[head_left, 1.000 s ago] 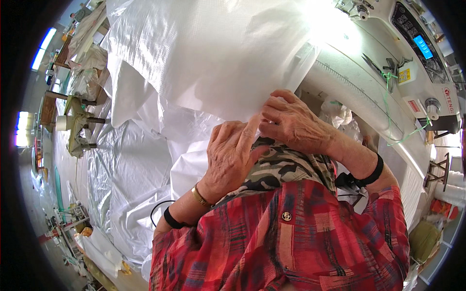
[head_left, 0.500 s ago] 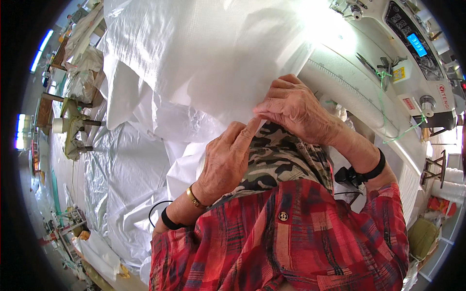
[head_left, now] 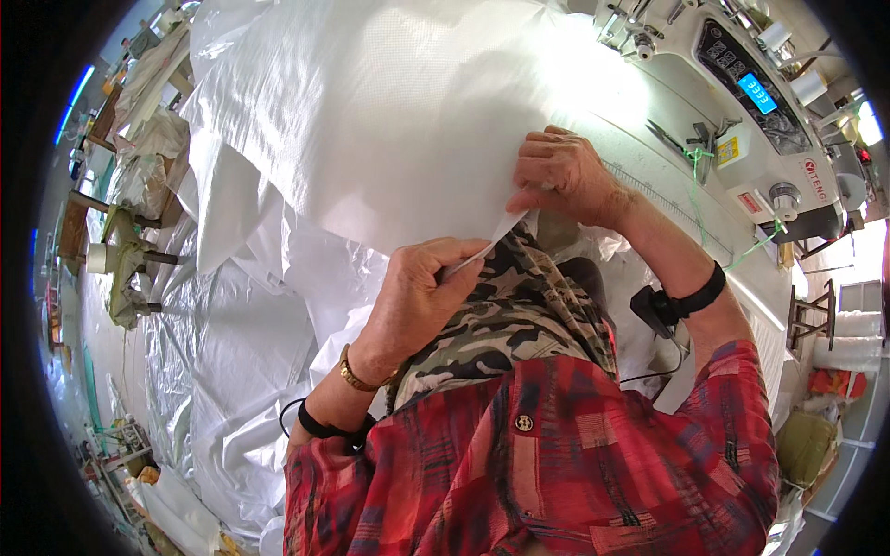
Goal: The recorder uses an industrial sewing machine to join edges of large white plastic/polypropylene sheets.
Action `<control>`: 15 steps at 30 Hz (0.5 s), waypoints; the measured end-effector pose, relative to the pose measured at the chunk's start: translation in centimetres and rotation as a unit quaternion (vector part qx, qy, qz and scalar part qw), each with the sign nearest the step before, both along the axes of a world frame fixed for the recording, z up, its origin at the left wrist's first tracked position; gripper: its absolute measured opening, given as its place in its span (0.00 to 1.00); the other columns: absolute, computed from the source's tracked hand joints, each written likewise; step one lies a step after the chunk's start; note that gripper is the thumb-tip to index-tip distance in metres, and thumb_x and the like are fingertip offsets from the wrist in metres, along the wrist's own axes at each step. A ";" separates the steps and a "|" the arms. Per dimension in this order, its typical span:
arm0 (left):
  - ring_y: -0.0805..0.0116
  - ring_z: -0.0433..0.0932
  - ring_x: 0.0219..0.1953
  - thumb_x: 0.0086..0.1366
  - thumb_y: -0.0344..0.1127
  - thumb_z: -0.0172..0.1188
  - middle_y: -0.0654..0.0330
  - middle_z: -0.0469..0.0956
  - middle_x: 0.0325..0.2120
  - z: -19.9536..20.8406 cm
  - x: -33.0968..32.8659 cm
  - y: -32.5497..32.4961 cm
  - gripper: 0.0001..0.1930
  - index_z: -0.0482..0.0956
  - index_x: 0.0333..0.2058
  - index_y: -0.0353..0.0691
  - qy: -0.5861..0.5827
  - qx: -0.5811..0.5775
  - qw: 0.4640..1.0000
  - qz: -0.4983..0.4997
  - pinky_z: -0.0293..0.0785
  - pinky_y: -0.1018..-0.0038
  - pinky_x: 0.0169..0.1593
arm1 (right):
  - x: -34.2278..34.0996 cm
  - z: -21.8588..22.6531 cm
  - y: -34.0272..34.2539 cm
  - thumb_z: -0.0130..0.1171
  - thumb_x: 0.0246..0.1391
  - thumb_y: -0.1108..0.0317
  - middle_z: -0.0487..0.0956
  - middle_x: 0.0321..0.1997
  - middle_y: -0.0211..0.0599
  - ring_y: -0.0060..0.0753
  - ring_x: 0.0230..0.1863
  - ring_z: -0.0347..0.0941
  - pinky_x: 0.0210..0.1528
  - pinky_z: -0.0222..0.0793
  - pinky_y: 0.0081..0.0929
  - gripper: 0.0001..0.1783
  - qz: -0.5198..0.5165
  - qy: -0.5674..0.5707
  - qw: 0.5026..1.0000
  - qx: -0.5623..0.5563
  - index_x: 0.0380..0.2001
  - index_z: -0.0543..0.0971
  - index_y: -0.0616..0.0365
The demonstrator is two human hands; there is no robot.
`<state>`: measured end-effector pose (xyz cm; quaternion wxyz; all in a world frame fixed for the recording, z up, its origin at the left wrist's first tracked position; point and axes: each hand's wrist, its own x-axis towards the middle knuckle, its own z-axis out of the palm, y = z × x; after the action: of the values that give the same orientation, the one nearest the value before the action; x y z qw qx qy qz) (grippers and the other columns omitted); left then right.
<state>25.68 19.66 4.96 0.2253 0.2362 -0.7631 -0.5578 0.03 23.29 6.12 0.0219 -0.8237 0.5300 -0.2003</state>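
Observation:
A large white woven plastic sheet [head_left: 399, 120] spreads over the work surface and hangs down toward my lap. My left hand [head_left: 417, 292] pinches its near edge between thumb and fingers, and a narrow folded strip shows there. My right hand [head_left: 565, 181] grips the same edge a little farther off to the right, its thumb on the cloth and its fingers curled. Between the two hands the edge runs as a taut slanting line above my camouflage trousers [head_left: 491, 320].
At the right stands a white sewing machine [head_left: 742, 120] with a lit display. Scissors [head_left: 667, 139] and green thread [head_left: 695, 167] lie beside it on the table, near a ruler strip [head_left: 654, 190]. Crumpled plastic sheeting [head_left: 232, 343] heaps at the left, near a wooden stand [head_left: 130, 255].
My hands have moved apart: the left went lower and left, the right slightly up and to the right. A stretch of the sheet's edge now shows between them.

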 end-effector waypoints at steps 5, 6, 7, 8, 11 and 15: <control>0.72 0.65 0.20 0.63 0.26 0.56 0.55 0.70 0.19 -0.6 0.0 -0.1 0.10 0.80 0.41 0.31 -0.006 -0.020 1.000 0.006 0.63 0.75 0.27 | -2.9 -1.1 -1.2 0.67 0.44 0.52 0.71 0.24 0.29 0.34 0.33 0.72 0.41 0.68 0.33 0.19 -0.022 0.012 0.999 -0.024 0.20 0.71 0.53; 0.71 0.66 0.20 0.63 0.26 0.56 0.55 0.70 0.19 -0.7 0.1 -0.1 0.10 0.80 0.42 0.31 -0.031 -0.075 0.997 0.003 0.64 0.75 0.27 | -3.5 -1.2 -1.4 0.67 0.44 0.52 0.71 0.24 0.29 0.34 0.33 0.72 0.41 0.68 0.33 0.19 -0.033 0.018 0.999 -0.016 0.20 0.71 0.53; 0.71 0.66 0.20 0.63 0.26 0.56 0.55 0.70 0.19 -0.8 0.2 -0.2 0.10 0.80 0.42 0.31 -0.025 -0.069 0.997 -0.001 0.64 0.75 0.27 | -4.1 -1.3 -1.6 0.67 0.44 0.52 0.71 0.24 0.29 0.34 0.33 0.72 0.41 0.68 0.33 0.19 -0.029 0.016 0.999 -0.025 0.20 0.71 0.53; 0.68 0.68 0.19 0.62 0.25 0.57 0.54 0.71 0.20 -1.0 0.3 -0.2 0.11 0.80 0.42 0.32 -0.034 -0.084 0.996 -0.005 0.65 0.74 0.27 | -4.6 -1.3 -1.9 0.67 0.44 0.52 0.71 0.25 0.29 0.34 0.33 0.72 0.42 0.67 0.33 0.19 -0.032 0.014 0.999 -0.017 0.21 0.71 0.53; 0.62 0.71 0.20 0.59 0.24 0.57 0.53 0.72 0.21 -1.5 0.2 0.1 0.12 0.79 0.42 0.33 -0.041 -0.129 0.991 -0.026 0.67 0.71 0.26 | -6.3 -1.4 -2.4 0.65 0.45 0.49 0.72 0.26 0.29 0.35 0.34 0.72 0.43 0.67 0.34 0.21 -0.040 0.005 0.999 -0.012 0.24 0.71 0.54; 0.60 0.72 0.18 0.54 0.22 0.57 0.55 0.71 0.19 -2.3 -1.3 0.8 0.14 0.80 0.41 0.35 -0.001 -0.257 0.963 -0.083 0.67 0.69 0.23 | -8.8 -1.3 -2.8 0.62 0.48 0.44 0.74 0.32 0.32 0.37 0.39 0.72 0.47 0.66 0.36 0.24 -0.071 0.026 0.996 -0.040 0.32 0.72 0.55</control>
<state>24.41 20.50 2.65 0.2302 0.1066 -0.8980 -0.3596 -8.82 20.45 4.80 -0.0395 -0.7890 0.5793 -0.2010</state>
